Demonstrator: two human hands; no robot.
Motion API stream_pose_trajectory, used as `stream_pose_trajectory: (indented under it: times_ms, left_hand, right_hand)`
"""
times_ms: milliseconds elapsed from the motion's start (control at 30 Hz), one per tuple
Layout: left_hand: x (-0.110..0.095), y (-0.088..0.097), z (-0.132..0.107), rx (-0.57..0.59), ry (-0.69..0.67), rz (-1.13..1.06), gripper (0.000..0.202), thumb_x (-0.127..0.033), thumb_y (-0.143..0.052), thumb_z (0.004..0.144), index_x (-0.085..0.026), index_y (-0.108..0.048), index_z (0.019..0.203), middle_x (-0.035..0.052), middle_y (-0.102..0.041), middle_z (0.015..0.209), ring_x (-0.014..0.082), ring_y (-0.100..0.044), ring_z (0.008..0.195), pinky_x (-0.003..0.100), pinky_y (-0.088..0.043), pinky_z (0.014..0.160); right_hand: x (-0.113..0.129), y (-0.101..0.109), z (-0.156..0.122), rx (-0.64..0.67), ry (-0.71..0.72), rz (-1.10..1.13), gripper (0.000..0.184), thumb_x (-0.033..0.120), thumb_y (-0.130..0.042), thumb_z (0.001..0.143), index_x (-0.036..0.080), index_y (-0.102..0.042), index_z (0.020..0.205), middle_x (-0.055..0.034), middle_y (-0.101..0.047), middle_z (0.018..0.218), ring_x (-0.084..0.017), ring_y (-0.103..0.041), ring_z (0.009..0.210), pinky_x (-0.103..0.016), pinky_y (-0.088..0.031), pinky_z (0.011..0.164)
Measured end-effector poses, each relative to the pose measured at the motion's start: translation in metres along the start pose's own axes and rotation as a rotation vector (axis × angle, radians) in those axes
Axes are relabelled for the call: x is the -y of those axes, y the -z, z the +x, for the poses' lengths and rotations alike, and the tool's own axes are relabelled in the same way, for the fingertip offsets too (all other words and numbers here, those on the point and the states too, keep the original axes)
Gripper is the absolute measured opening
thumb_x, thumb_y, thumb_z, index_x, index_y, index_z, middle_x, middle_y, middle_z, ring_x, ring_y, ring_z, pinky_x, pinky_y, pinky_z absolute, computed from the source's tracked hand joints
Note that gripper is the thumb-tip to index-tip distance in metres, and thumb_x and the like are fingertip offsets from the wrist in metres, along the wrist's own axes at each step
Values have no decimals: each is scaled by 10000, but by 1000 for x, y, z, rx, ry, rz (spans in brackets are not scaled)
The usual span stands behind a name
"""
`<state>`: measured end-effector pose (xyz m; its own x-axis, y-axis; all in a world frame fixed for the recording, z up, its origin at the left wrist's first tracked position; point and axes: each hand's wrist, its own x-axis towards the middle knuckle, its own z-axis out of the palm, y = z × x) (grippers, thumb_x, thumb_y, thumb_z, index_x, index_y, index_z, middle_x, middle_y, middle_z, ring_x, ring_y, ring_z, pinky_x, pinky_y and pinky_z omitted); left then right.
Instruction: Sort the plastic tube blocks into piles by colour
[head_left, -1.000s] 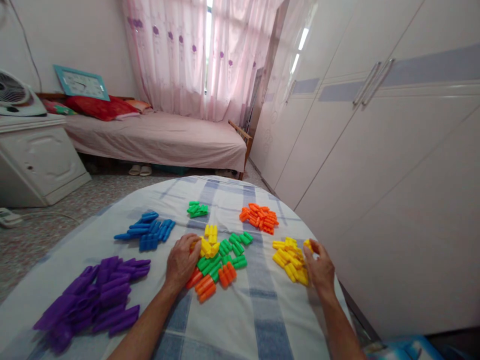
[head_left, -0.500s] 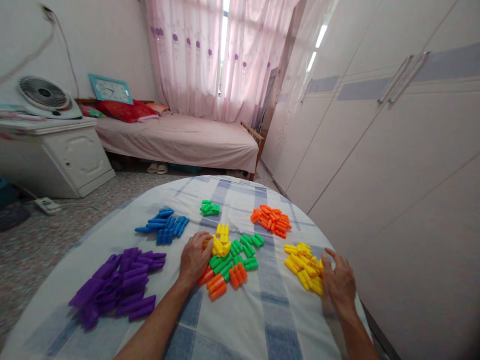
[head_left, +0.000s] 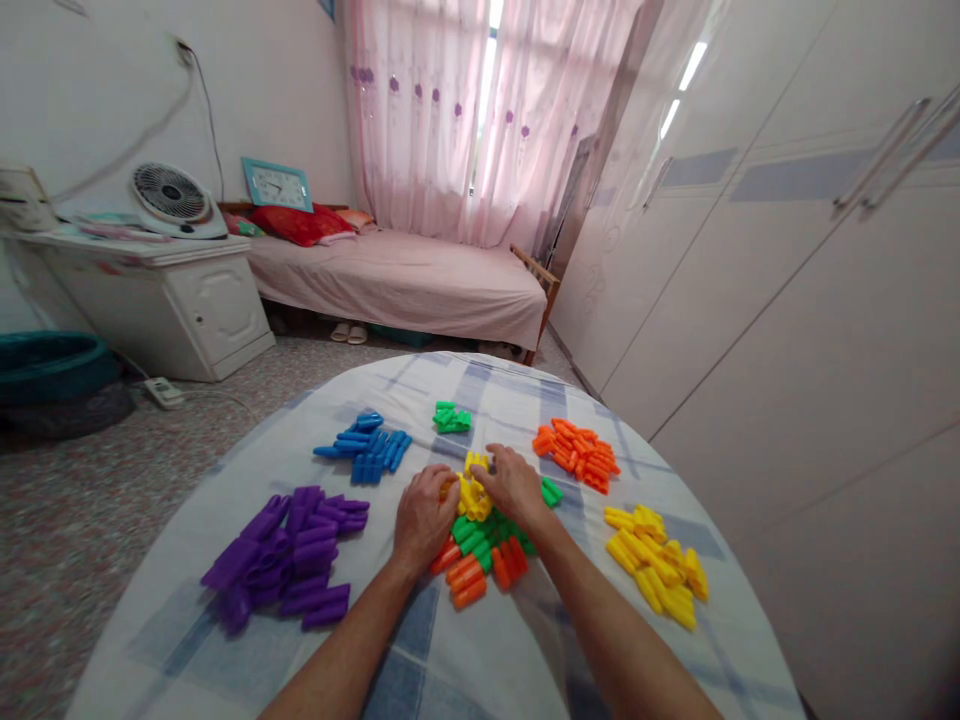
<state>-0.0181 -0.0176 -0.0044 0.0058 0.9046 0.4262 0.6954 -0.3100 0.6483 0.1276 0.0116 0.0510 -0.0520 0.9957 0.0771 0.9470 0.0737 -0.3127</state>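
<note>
At the middle of the table is a cluster of plastic building blocks with tube-like ridges: yellow blocks (head_left: 474, 503) at the back, green blocks (head_left: 472, 540) in between, orange blocks (head_left: 466, 580) in front. My left hand (head_left: 427, 515) is closed at the left side of the yellow ones, fingertips on a yellow block. From the right, my right hand (head_left: 514, 485) reaches over the green blocks, thumb and fingers curled about a yellow block. Its wrist covers part of the green ones. How firmly each hand grips is partly hidden by the fingers.
Around the cluster lie a purple pile (head_left: 292, 560), a blue pile (head_left: 367, 450), a small green pile (head_left: 452, 417), an orange pile (head_left: 576, 452) and a yellow pile (head_left: 656, 565). A checked cloth (head_left: 480, 660) covers the round table. A bed (head_left: 405, 280) and wardrobe (head_left: 787, 350) stand beyond.
My right hand has moved left from the yellow pile to the yellow blocks in the middle. The left hand stays by them. The view has turned slightly left.
</note>
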Motion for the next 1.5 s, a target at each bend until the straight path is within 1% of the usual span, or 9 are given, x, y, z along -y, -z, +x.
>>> stream_pose_trajectory:
  times_ms: [200, 467, 567, 700, 833, 967, 1267, 1400, 1500]
  left_hand:
    - [1, 0, 1, 20, 14, -2, 223, -252, -437, 848, -193, -643, 912, 58, -629, 1039, 209, -568, 982, 365, -443, 903]
    - [4, 0, 1, 37, 8, -13, 246, -284, -420, 854, -195, -640, 920, 62, -623, 1053, 212, -570, 991, 370, -441, 915]
    - [4, 0, 1, 43, 10, -19, 258, -299, -414, 855, -198, -643, 920, 63, -623, 1068, 214, -572, 1003, 373, -440, 922]
    - [3, 1, 1, 32, 16, -13, 272, -320, -406, 856, -202, -644, 914, 63, -628, 1064, 216, -575, 1001, 370, -441, 922]
    - [4, 1, 1, 38, 12, 0, 293, -344, -401, 856, -189, -643, 914, 71, -631, 1054, 218, -574, 988, 368, -440, 920]
    - [6, 0, 2, 43, -3, -6, 307, -352, -396, 855, -186, -641, 935, 73, -632, 1059, 216, -575, 990, 368, -441, 919]
    - [-4, 7, 0, 44, 55, -83, 291, -334, -379, 859, -194, -630, 906, 55, -656, 977, 195, -599, 940, 339, -458, 873]
    - [-7, 9, 0, 14, 119, -156, 296, -340, -383, 857, -195, -626, 945, 48, -660, 978, 188, -608, 927, 323, -466, 845]
    - [-7, 9, 0, 2, 143, -189, 296, -341, -394, 847, -199, -631, 952, 46, -662, 988, 187, -612, 933, 319, -469, 844]
  right_hand:
    - [17, -8, 17, 22, -67, -56, 409, 417, -567, 746, 180, -593, 1079, -136, -615, 1059, -253, -583, 981, -374, -422, 810]
    - [-2, 3, 11, -112, -10, 142, 405, 297, -532, 759, 187, -579, 1146, -80, -621, 1091, -179, -592, 960, -290, -444, 829]
    - [-47, 31, -7, -230, -26, 213, 436, 323, -405, 838, 172, -512, 1233, -75, -599, 1169, -151, -584, 967, -279, -446, 846]
    - [-146, 69, -41, -494, -230, 239, 467, 437, -440, 800, 183, -568, 1171, -80, -634, 1103, -182, -613, 858, -327, -468, 785]
    - [-226, 84, -71, -418, -460, 44, 478, 425, -431, 788, 159, -592, 1151, -101, -653, 1084, -200, -630, 855, -334, -457, 793]
    - [-253, 74, -88, -364, -497, 27, 428, 396, -446, 765, 149, -650, 1050, -102, -683, 1012, -215, -642, 848, -327, -463, 767]
    - [-248, 63, -93, -360, -461, 0, 418, 415, -427, 776, 154, -666, 999, -141, -655, 1043, -263, -606, 943, -397, -438, 841]
    - [-196, 66, -85, -454, -237, 39, 412, 394, -422, 794, 152, -629, 1055, -129, -614, 1120, -257, -554, 1046, -417, -398, 929]
    - [-137, 58, -76, -362, -4, 218, 349, 383, -435, 817, 199, -616, 1052, -77, -633, 1082, -220, -560, 1041, -391, -422, 908]
